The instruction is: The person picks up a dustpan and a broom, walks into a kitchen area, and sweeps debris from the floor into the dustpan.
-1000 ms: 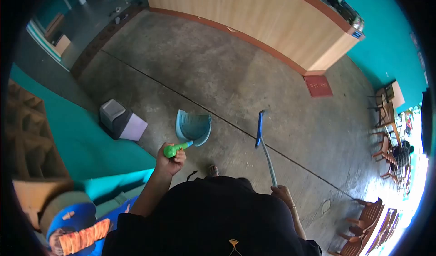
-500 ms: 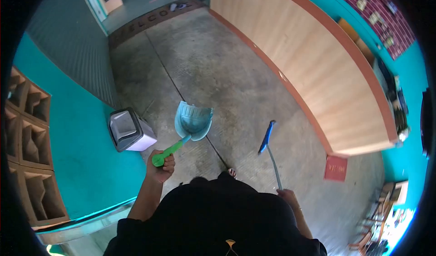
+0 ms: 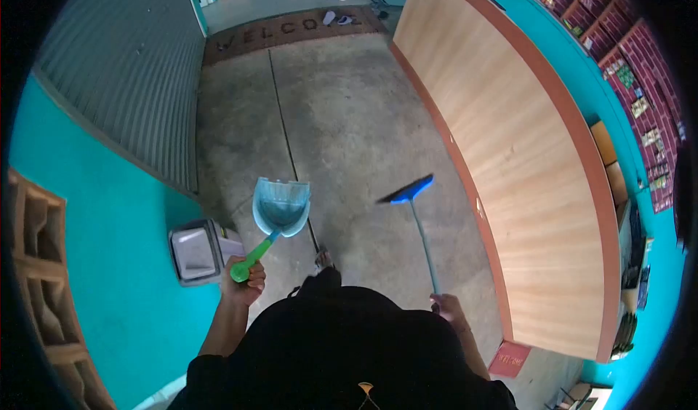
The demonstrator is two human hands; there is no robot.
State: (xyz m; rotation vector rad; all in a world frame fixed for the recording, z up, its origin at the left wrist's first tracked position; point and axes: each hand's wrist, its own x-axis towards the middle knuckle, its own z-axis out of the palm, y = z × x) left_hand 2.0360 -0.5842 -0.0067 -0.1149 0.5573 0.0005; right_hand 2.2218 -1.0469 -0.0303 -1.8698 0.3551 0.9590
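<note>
My left hand (image 3: 243, 280) is closed around the green handle of a dustpan (image 3: 282, 205). Its light blue scoop points forward, away from me, over the concrete floor. On the right, my right hand (image 3: 447, 308) grips the grey-blue stick of a broom (image 3: 422, 243). The broom's blue head, with dark bristles spreading to the left, is out ahead of me. A gap of floor lies between the dustpan and the broom head. One of my feet (image 3: 323, 259) shows just in front of my dark shirt.
A grey-lidded bin (image 3: 196, 253) stands by the teal wall at left, near my left hand. The long wooden counter (image 3: 523, 162) runs along the right. Ahead lies a brown welcome mat (image 3: 291, 32) with slippers on it. A small red mat (image 3: 510, 359) is by the counter's near end.
I have moved forward, with the welcome mat and counter now nearer. The broom head has swung from nearly upright in view to slanting, its bristles spread left. Both hands keep their holds.
</note>
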